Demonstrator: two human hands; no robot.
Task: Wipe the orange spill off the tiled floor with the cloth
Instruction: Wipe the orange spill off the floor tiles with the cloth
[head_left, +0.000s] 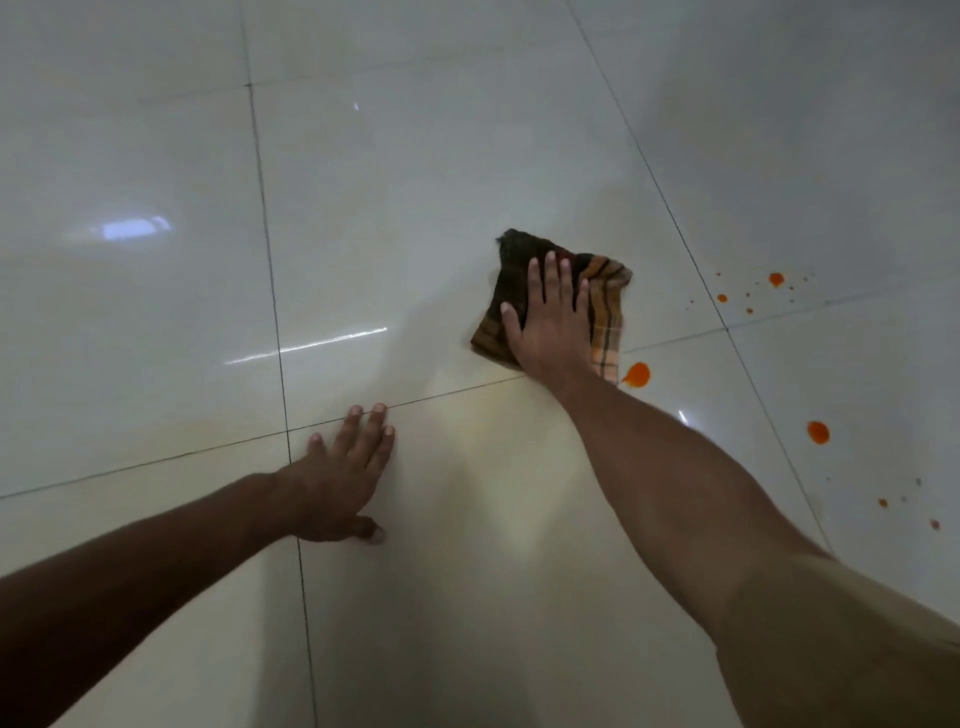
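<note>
Orange on glossy pale tile: the orange spill (637, 374) as scattered blobs and specks on the tiled floor (415, 156), all on the right side of the view. Largest blob just beside the near right corner of the cloth (511, 270), almost touching its edge. A second round blob (817, 432) farther right and nearer, well apart from the cloth. A smaller drop (776, 279) ringed by fine specks, right of the cloth and across a dark grout line (727, 328). A few faint spots (883, 502) close to the right edge.

Cloth checked, dark brown on its far left part, tan and orange stripes on its right, folded into a rough pad and lying flat on the floor.

Right hand (550, 322) laid palm down on top of the cloth, fingers straight and slightly spread, pressing rather than gripping, thumb out to the left on the dark part.

Left hand (343, 478) nearer and to the left, well apart from the cloth, planted palm down on bare tile. Fingers straight and splayed, holding nothing, two fingertips touching a grout line.

Tan sleeve (857, 649) on the right arm at the lower right. Faint yellowish film (493, 441) on the tile between the two hands. Pale reflections of light (130, 228) on the floor at left.
</note>
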